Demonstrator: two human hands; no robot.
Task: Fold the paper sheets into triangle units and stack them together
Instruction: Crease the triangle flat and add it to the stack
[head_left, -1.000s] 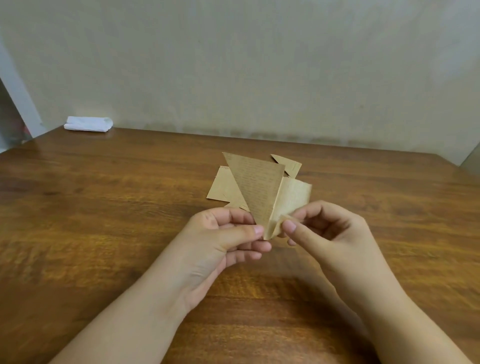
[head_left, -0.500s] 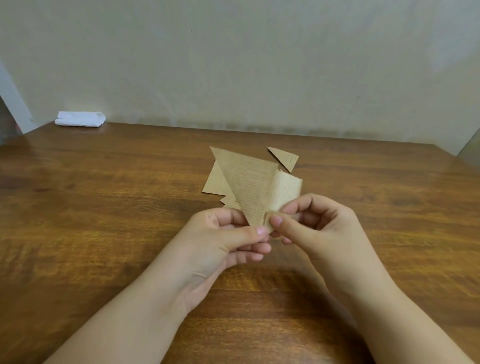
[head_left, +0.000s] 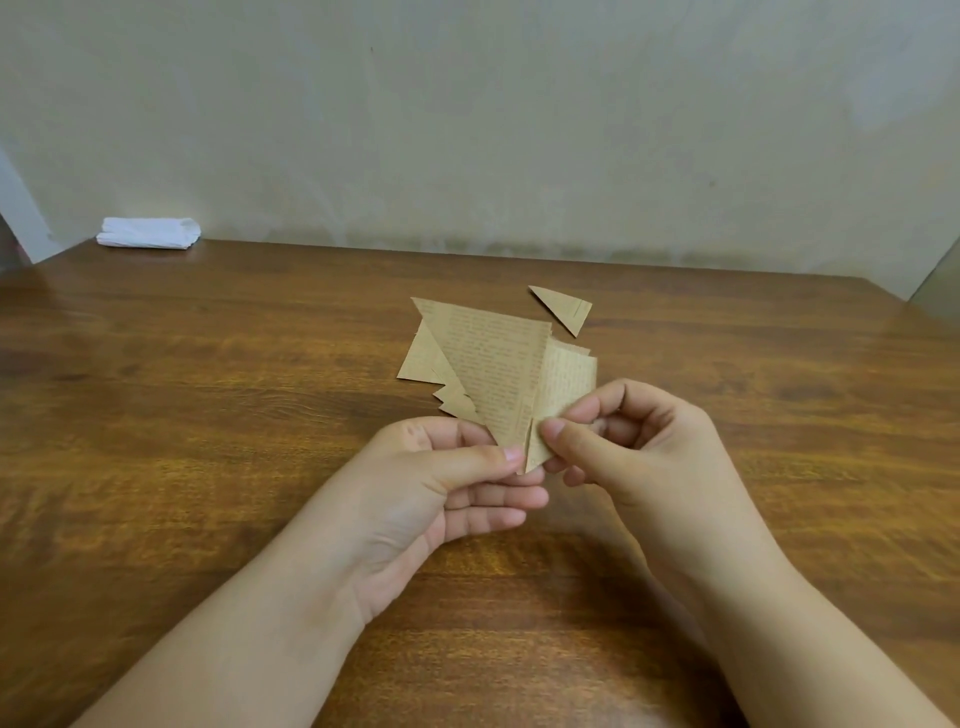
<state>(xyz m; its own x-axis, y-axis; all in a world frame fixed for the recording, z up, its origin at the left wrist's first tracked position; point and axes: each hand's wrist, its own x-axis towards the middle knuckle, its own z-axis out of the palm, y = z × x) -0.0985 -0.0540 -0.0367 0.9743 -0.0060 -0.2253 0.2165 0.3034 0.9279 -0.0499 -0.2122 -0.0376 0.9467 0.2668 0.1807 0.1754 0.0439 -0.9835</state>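
Your left hand (head_left: 441, 483) pinches the lower tip of the tan printed paper triangle (head_left: 488, 364), held above the brown wooden tabletop (head_left: 208, 415). Your right hand (head_left: 639, 447) grips its folded right flap (head_left: 563, 382) between thumb and fingers. A small tan folded triangle (head_left: 563, 307) lies just beyond, with more tan paper pieces (head_left: 426, 361) behind.

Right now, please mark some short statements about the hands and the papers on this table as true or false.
1. Both hands hold the folded brown paper. True: the left hand and the right hand pinch its lower tip.
2. A small paper triangle lies apart on the table. True.
3. The white folded cloth lies at the near right corner. False: it lies at the far left.
4. The held paper is blank. False: it carries lines of text.
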